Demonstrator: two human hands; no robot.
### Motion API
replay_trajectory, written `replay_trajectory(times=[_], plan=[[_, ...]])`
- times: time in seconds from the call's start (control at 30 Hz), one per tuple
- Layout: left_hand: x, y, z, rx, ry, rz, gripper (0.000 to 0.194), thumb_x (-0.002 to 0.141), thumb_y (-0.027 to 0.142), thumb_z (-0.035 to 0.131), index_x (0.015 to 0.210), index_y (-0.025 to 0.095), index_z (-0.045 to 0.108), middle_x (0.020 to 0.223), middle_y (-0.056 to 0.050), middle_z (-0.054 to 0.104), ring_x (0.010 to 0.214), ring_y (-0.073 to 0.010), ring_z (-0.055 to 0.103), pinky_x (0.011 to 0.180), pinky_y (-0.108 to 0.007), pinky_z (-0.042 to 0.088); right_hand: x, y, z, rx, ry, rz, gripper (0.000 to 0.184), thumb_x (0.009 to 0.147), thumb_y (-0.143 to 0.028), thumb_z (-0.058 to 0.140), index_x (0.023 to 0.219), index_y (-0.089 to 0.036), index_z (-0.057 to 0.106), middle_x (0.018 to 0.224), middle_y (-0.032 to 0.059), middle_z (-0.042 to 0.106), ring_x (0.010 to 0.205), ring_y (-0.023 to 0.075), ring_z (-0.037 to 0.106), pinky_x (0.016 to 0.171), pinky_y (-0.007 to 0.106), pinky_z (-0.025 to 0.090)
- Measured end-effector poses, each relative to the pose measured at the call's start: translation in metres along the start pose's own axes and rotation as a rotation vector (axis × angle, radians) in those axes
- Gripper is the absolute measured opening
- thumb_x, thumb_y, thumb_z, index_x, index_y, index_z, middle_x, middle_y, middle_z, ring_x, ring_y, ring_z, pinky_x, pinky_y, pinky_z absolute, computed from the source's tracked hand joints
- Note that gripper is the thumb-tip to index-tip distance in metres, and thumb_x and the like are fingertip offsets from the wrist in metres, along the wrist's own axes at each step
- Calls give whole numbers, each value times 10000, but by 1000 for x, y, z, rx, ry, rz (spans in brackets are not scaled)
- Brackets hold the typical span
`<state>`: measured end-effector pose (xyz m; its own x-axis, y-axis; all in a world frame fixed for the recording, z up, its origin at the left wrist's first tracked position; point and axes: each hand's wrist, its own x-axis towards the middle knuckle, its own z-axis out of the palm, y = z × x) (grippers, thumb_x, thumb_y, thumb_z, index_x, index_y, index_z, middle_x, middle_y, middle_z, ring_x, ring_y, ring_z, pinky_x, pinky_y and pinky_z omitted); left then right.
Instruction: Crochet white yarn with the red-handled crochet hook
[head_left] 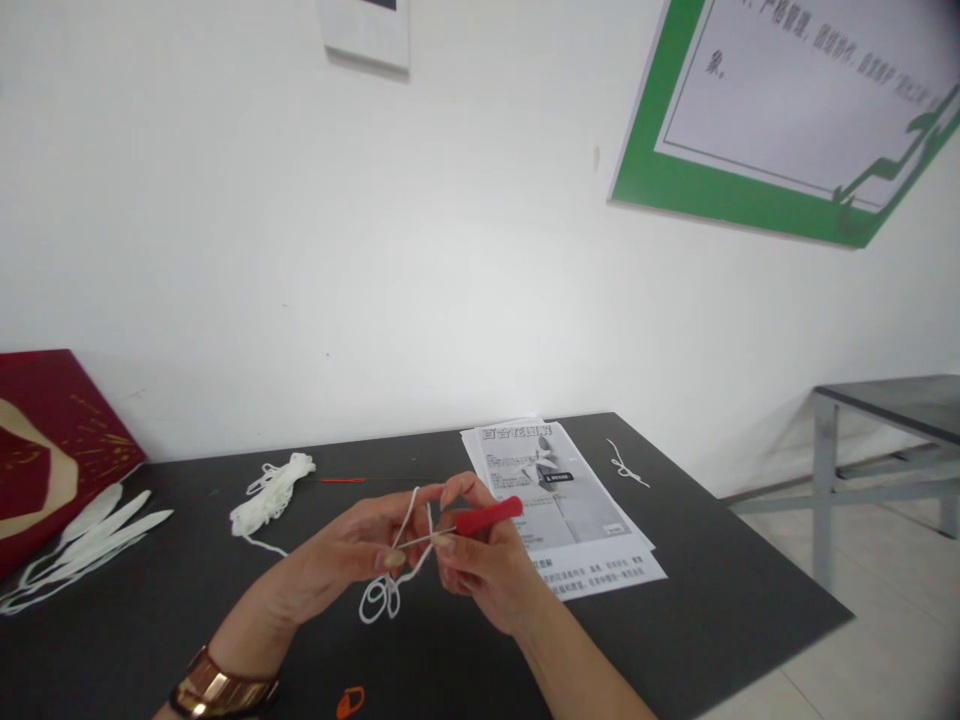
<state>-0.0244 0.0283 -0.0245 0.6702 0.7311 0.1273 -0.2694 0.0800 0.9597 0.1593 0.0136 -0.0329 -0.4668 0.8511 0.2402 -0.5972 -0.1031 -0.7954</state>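
Observation:
Above the black table, my left hand (360, 545) pinches a strand of white yarn (381, 598), its loose loops dangling below the thumb. Part of the strand runs up over the left forefinger. My right hand (484, 565) is closed around the red handle of a crochet hook (487, 515). The hook's thin metal shaft points left and reaches the yarn at the left fingertips. Exactly how the yarn passes around the hook tip is too small to tell. A skein of white yarn (271, 497) lies beyond my left wrist, with a strand trailing toward that hand.
Printed sheets (592, 510) lie behind my right hand on the black table (720, 590). White crocheted leaf-shaped pieces (105, 535) and a dark red bag or box (60, 440) are at left. An orange stitch marker (349, 702) lies in front; a red needle-like item (343, 480) sits behind.

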Motion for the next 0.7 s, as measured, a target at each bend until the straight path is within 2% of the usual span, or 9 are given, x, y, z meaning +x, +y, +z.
replay_trajectory(times=[0.1, 0.27, 0.4, 0.5, 0.7], plan=[[2, 2, 6, 69, 35, -16, 582, 781, 329, 668, 1335, 238, 516, 949, -86, 657, 811, -234, 586, 687, -332, 398, 0, 0, 2, -112, 20, -26, 329, 755, -262, 744, 936, -232, 471, 587, -79, 573, 409, 47, 436, 365, 151, 231], [5, -2, 13, 63, 137, -37, 628, 831, 283, 629, 1414, 242, 401, 807, -68, 656, 701, -204, 608, 650, -328, 435, 0, 2, 2, -246, 27, -99, 314, 778, -346, 719, 920, -221, 468, 596, -56, 578, 517, 111, 564, 489, 216, 383], [5, -3, 15, -19, 230, -65, 615, 799, 255, 671, 1376, 266, 458, 785, -50, 640, 593, -141, 564, 531, -247, 405, -1, 3, 1, -339, 18, -88, 280, 802, -344, 689, 931, -221, 474, 640, -44, 589, 515, 102, 539, 500, 220, 378], [6, -2, 18, -95, 267, -93, 613, 778, 242, 695, 1353, 288, 487, 841, -57, 655, 558, -103, 527, 502, -212, 381, -1, 3, 1, -393, 11, -85, 270, 807, -349, 677, 929, -218, 475, 644, -38, 592, 504, 96, 510, 483, 209, 362], [8, -1, 18, -114, 264, -102, 557, 789, 234, 679, 1324, 256, 526, 788, -50, 639, 682, -177, 591, 666, -312, 461, 0, 5, 2, -361, 37, -100, 284, 792, -357, 685, 919, -215, 474, 665, -31, 589, 510, 95, 497, 490, 210, 367]])
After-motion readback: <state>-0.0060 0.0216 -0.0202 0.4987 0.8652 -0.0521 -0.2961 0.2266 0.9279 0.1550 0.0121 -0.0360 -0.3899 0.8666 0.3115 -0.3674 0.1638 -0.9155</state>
